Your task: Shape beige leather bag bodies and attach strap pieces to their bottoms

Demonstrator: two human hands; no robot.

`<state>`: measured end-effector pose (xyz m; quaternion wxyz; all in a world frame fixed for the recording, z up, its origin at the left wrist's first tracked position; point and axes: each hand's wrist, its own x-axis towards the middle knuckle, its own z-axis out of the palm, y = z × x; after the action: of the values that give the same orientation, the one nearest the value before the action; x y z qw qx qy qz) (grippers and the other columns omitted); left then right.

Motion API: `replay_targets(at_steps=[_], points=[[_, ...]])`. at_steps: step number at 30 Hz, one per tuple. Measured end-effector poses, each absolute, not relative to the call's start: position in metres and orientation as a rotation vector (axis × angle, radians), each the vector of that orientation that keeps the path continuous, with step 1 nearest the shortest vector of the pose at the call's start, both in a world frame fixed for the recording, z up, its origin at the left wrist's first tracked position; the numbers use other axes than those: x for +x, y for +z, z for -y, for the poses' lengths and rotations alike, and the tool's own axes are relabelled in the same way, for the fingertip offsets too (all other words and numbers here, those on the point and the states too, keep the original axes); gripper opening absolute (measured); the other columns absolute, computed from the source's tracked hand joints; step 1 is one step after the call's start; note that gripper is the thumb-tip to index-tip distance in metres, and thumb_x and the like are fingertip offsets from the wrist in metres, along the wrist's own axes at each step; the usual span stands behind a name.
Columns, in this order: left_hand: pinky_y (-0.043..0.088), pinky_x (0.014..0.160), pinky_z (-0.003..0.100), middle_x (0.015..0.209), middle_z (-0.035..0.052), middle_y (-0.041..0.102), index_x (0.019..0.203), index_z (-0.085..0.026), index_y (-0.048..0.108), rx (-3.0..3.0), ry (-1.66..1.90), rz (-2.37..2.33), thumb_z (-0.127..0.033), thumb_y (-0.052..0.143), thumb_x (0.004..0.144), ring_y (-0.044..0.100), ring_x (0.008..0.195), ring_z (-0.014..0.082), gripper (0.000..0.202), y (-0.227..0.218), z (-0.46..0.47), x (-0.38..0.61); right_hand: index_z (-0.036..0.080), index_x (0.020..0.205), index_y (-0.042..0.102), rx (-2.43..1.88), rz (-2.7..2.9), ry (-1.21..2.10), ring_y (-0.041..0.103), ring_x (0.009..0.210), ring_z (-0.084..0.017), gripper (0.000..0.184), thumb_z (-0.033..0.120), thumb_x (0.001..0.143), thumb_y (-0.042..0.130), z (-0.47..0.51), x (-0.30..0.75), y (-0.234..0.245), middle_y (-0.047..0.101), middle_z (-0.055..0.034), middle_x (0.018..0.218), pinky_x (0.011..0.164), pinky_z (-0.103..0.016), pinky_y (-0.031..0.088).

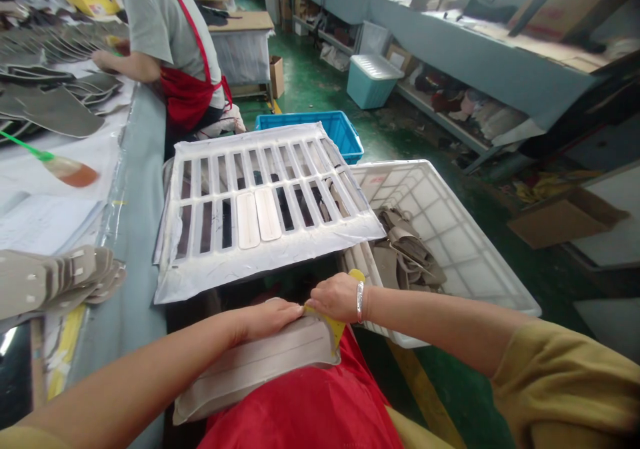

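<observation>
Across my lap lies a long off-white padded-looking block [270, 356] with a line along its side. My left hand [265, 317] rests on its top, fingers stretched out together, fingertips at the edge of a thin yellow piece [336, 328]. At the block's right end, my right hand [336, 297] is closed on this yellow piece, which hangs over the corner and shows dark dots. In front stands a white slotted frame [227, 252], tilted, with two pale oblong pieces [259, 217] lying side by side on its slots.
A white crate [450, 236] with grey-beige pieces [407, 242] stands right of the frame, a blue crate [350, 139] behind. On the left table [133, 249] lie stacked beige pieces [60, 276] and a green-tipped bottle [70, 169]. A co-worker [175, 42] in a red apron sits there.
</observation>
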<state>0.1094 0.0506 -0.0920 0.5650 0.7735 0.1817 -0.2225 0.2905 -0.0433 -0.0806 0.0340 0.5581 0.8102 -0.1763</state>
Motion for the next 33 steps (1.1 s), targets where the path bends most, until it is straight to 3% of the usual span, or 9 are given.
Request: replay_targets(at_steps=[6,13,19,26,31,33], points=[[0.040,0.084,0.029,0.095,0.0084,0.061,0.097,-0.014,0.059,2.000,-0.575,-0.377,-0.046,0.022,0.090,0.055,0.086,0.0193,0.050,-0.079,-0.048,0.102,0.017,0.083,0.059,1.422,-2.662,-0.489,0.057,0.073,-0.014,0.040,0.038,0.094,0.026,0.031,0.285,-0.090,0.063,-0.0048,0.080,0.051,-0.024,0.029],[0.039,0.091,0.036,0.112,0.0099,0.058,0.115,-0.018,0.050,2.142,-0.590,-0.491,-0.050,0.020,0.090,0.055,0.099,0.0231,0.051,-0.064,-0.044,0.079,0.018,0.085,0.059,1.331,-2.671,-0.480,0.059,0.073,-0.014,0.040,0.040,0.093,0.027,0.011,0.263,-0.082,0.065,-0.0031,0.082,0.049,-0.025,0.030],[0.037,0.096,0.038,0.127,0.0078,0.049,0.130,-0.021,0.038,2.276,-0.478,-0.652,-0.054,0.039,0.083,0.051,0.110,0.0250,0.058,-0.054,-0.037,0.049,0.021,0.092,0.059,1.354,-2.650,-0.482,0.061,0.079,-0.017,0.041,0.043,0.093,0.024,0.000,0.237,-0.071,0.066,-0.0024,0.089,0.056,-0.027,0.040],[0.029,0.101,0.043,0.135,0.0175,0.038,0.136,-0.004,0.028,2.546,-0.438,-1.005,-0.057,0.047,0.074,0.043,0.118,0.0308,0.083,-0.059,-0.011,0.016,0.019,0.092,0.059,1.332,-2.709,-0.356,0.061,0.083,-0.019,0.045,0.044,0.093,0.023,-0.009,0.216,-0.065,0.065,-0.0045,0.091,0.061,-0.029,0.044],[0.025,0.103,0.044,0.137,0.0195,0.034,0.140,-0.002,0.011,2.615,-0.292,-1.183,-0.060,0.047,0.072,0.037,0.123,0.0301,0.095,-0.054,0.013,0.014,0.023,0.103,0.057,1.653,-2.598,-0.026,0.059,0.088,-0.018,0.027,0.027,0.093,0.033,0.000,0.264,-0.033,0.063,-0.0038,0.095,0.064,-0.027,0.042],[0.025,0.104,0.044,0.140,0.0187,0.030,0.140,-0.004,0.010,2.618,-0.295,-1.126,-0.061,0.050,0.070,0.034,0.125,0.0298,0.099,-0.052,0.024,0.028,0.022,0.099,0.059,1.920,-2.425,0.026,0.060,0.083,-0.018,0.030,0.031,0.093,0.031,0.023,0.289,-0.028,0.064,-0.0056,0.089,0.065,-0.027,0.041]])
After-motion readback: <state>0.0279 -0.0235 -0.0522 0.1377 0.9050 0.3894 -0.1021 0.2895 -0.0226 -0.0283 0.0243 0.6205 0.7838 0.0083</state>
